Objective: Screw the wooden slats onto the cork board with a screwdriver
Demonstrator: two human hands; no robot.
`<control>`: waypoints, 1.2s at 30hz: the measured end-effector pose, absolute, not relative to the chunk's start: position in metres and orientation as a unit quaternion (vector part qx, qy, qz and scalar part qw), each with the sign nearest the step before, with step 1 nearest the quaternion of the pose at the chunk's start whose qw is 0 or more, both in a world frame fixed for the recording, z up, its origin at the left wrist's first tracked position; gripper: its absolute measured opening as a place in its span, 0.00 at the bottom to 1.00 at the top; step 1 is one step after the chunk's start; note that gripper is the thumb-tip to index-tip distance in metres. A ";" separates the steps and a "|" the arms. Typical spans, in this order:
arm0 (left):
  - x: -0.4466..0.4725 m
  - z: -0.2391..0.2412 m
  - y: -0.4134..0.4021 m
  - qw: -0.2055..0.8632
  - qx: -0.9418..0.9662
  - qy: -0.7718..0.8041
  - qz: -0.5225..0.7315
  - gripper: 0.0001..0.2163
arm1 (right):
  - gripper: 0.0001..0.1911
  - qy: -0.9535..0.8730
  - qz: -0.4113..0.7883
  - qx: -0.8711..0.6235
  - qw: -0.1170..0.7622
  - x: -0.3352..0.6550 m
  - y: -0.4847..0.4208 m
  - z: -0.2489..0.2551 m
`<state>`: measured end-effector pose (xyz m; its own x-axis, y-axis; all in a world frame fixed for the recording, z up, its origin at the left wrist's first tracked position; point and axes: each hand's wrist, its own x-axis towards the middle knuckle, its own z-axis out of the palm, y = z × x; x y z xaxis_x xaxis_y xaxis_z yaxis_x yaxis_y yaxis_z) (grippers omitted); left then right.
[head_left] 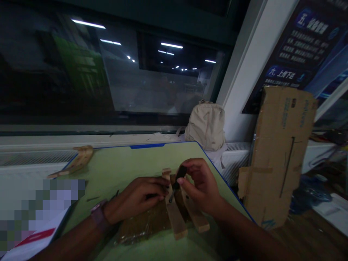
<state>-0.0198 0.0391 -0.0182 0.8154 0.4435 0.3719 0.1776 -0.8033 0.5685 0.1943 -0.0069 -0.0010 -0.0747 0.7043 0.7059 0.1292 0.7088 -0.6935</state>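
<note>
My right hand (202, 185) grips a screwdriver (181, 174) by its black handle. Its shaft slants down and left, and the tip is at the face of the left wooden piece (178, 224). My left hand (143, 195), with a band on its wrist, has its fingers closed at the left edge of that piece; its fingertips are partly hidden. A second wooden piece (199, 220) with a dark hole lies alongside, under my right hand. Both pieces rest over a brown, film-wrapped slab (144, 226) on the table.
The pale green table (116, 159) has a blue edge. A curved wooden part (81, 159) lies at its far left corner. Small dark items lie left of my left hand. Beyond stand a beige backpack (206, 125) and, to the right, flattened cardboard (282, 156).
</note>
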 end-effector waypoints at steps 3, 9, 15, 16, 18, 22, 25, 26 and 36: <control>-0.021 -0.020 0.039 0.262 0.914 0.172 0.258 0.06 | 0.18 -0.723 0.123 -0.303 0.609 0.197 -0.004 -0.003; -0.019 -0.017 0.038 0.281 0.909 0.159 0.262 0.06 | 0.14 -0.749 0.196 -0.254 0.580 0.200 -0.013 0.007; -0.017 -0.014 0.036 0.278 0.911 0.160 0.259 0.07 | 0.11 -0.702 0.352 -0.221 0.578 0.193 -0.016 0.010; -0.018 -0.015 0.036 0.277 0.911 0.160 0.260 0.07 | 0.12 -0.707 0.330 -0.227 0.583 0.194 -0.014 0.010; -0.019 -0.016 0.037 0.278 0.911 0.161 0.260 0.07 | 0.13 -0.726 0.256 -0.248 0.588 0.196 -0.010 0.009; -0.020 -0.019 0.037 0.274 0.908 0.166 0.268 0.06 | 0.16 -0.762 0.072 -0.301 0.569 0.203 -0.006 0.011; -0.020 -0.018 0.037 0.272 0.910 0.162 0.269 0.07 | 0.17 -0.782 0.042 -0.298 0.546 0.206 -0.011 0.014; -0.020 -0.017 0.037 0.274 0.910 0.161 0.265 0.07 | 0.18 -0.787 0.063 -0.290 0.541 0.206 -0.013 0.015; -0.018 -0.014 0.037 0.263 0.913 0.169 0.261 0.06 | 0.17 -0.751 0.207 -0.257 0.571 0.199 -0.016 0.015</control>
